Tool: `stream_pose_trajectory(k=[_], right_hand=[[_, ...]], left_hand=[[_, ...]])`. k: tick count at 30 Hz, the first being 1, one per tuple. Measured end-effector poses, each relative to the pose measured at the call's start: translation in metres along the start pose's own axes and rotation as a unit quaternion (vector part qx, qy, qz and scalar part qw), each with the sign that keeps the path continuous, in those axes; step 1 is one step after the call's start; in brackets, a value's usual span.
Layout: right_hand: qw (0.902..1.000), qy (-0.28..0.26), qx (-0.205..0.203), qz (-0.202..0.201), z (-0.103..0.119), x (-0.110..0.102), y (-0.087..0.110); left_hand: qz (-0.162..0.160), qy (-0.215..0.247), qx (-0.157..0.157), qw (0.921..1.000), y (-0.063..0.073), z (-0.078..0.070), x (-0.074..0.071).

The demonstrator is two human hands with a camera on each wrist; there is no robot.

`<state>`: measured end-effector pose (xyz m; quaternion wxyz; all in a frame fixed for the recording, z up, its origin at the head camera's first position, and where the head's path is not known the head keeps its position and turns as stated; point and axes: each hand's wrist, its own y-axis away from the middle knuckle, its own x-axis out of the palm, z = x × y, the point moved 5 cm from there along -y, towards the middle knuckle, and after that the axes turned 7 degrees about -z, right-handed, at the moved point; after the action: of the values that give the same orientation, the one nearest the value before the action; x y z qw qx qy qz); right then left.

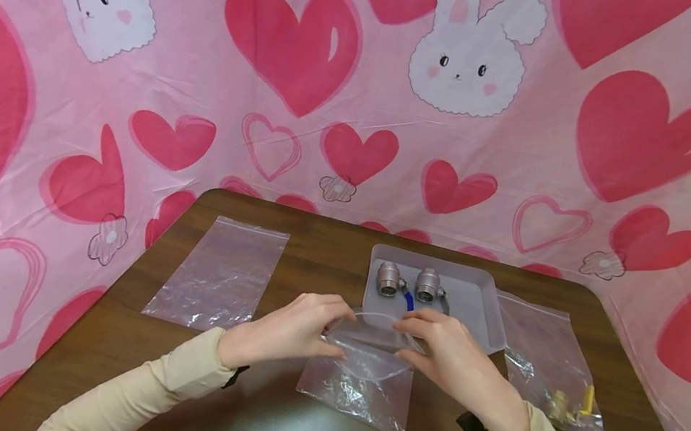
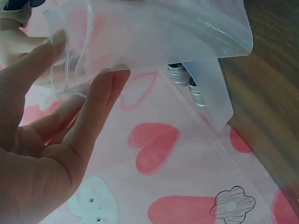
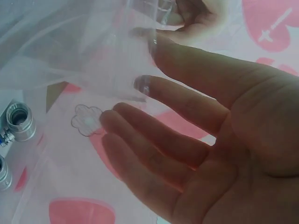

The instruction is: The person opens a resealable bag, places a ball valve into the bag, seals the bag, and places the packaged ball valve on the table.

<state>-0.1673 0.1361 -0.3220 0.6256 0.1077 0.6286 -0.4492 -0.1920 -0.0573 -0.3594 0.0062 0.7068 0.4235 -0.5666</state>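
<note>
A clear zip-lock bag is held up over the front middle of the table, its mouth spread into a rounded gap. My left hand holds the left side of the mouth, thumb below and fingers above. On the opposite side my right hand holds the rim with thumb and index finger; its other fingers extend loosely outside the plastic in the right wrist view. Behind the bag, a pale plastic tray carries a metal ball valve with a blue handle and a second valve, whose handle looks grey.
A flat zip-lock bag lies at the left of the brown table. To the right of the tray, another bag contains small brass-coloured parts and a yellow piece. Pink heart-print cloth hangs around the table.
</note>
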Motion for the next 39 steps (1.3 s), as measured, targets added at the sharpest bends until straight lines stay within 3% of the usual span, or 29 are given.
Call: stream_pose_trajectory(k=[8, 13, 27, 39], right_hand=[[0.9946, -0.010, -0.018, -0.102, -0.007, -0.015, -0.002], [0.9932, -0.013, -0.004, -0.115, -0.018, -0.020, -0.003], [0.9935, -0.047, 0.089, -0.053, -0.078, -0.019, -0.014], [0.9813, -0.072, 0.177, 0.021, -0.130, 0.002, -0.017]], left_hand=[[-0.007, 0.007, -0.010, 0.9999, -0.002, 0.000, 0.000], [-0.012, 0.007, -0.014, 0.9998, -0.003, 0.000, 0.001], [-0.004, 0.008, -0.026, 0.9996, -0.003, 0.001, 0.003], [-0.003, 0.009, -0.018, 0.9998, -0.003, 0.002, 0.004]])
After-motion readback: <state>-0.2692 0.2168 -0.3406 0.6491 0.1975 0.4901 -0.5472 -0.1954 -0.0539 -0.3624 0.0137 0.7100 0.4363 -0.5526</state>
